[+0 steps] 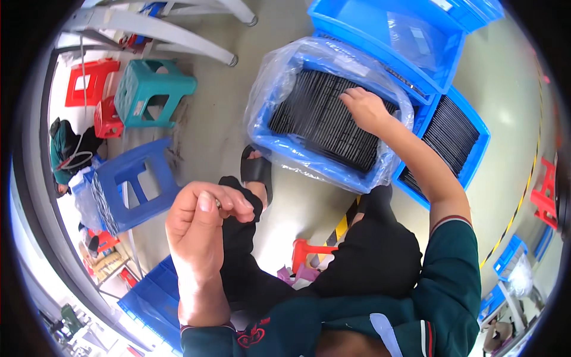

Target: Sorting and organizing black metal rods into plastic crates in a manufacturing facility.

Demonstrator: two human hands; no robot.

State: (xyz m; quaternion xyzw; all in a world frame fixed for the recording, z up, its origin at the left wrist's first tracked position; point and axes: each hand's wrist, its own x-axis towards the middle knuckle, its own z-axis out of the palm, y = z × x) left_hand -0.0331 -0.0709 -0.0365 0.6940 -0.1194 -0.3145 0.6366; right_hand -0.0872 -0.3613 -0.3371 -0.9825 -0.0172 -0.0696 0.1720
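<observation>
My left hand (199, 229) is raised over my left thigh, thumb and fingers pinched together. A tiny greyish bit shows at the fingertips, too small to name. At the upper middle, my right hand (367, 111) reaches over rows of thin black strips (315, 107), its fingers bent and close together. Whether it grips a strip is hidden beneath the hand. The strips stand packed in a blue crate (285, 146) lined with a clear plastic bag (260, 113), which folds out over the rim.
A second blue crate (485, 140) of black strips stands right of the lined one. Another blue crate (380, 30), holding clear plastic, lies behind. Green (140, 89) and blue (113, 190) stools stand at left. Between my legs is a red stool (309, 250).
</observation>
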